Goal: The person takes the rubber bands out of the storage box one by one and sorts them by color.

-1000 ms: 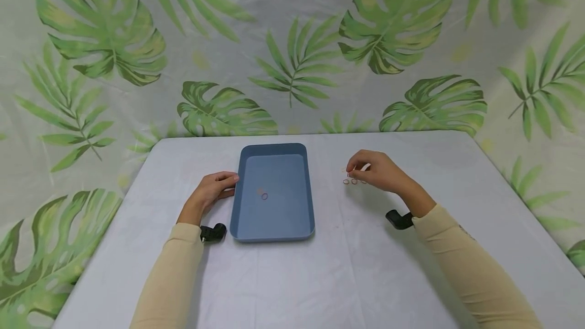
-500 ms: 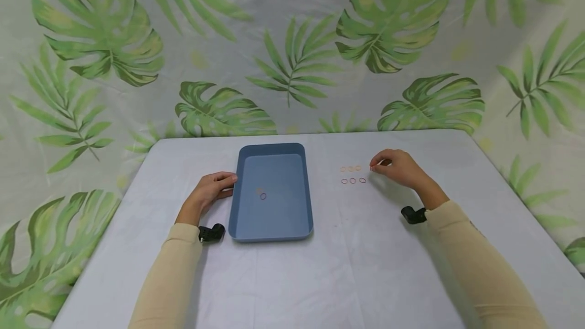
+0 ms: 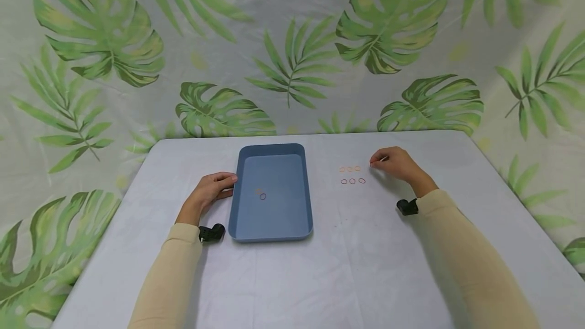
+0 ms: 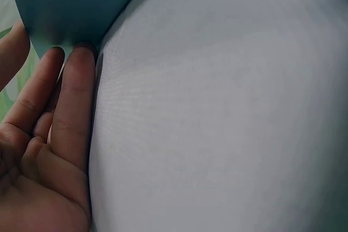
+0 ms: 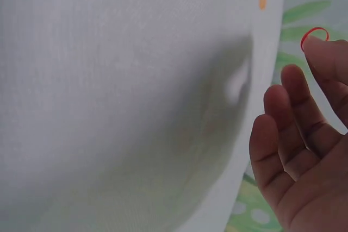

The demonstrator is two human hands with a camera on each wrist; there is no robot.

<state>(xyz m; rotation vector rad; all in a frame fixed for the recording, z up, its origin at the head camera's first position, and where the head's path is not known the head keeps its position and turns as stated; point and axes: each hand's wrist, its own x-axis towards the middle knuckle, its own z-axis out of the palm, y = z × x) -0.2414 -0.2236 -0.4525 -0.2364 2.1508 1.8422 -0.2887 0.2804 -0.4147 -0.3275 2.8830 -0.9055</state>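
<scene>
My left hand (image 3: 214,187) rests against the left side of a blue rectangular tray (image 3: 276,227). In the left wrist view its straight fingers (image 4: 76,96) touch the tray's outer wall (image 4: 70,4). On the tray floor lie a red rubber band (image 3: 262,197) and a faint orange one (image 3: 258,191). Right of the tray, my right hand (image 3: 396,163) pinches a small red rubber band (image 5: 315,29) between thumb and index finger, raised over the table. To its left lie three orange bands (image 3: 350,169) in a row, with three red bands (image 3: 352,181) in a row nearer me.
A white cloth covers the table (image 3: 297,283). Behind it hangs a leaf-patterned curtain (image 3: 292,60). Each wrist carries a small black camera, one on the left (image 3: 212,233) and one on the right (image 3: 407,207).
From over the rows of bands, my right hand has moved right, holding the red rubber band, and both rows now show fully. The left hand and the tray stay put.
</scene>
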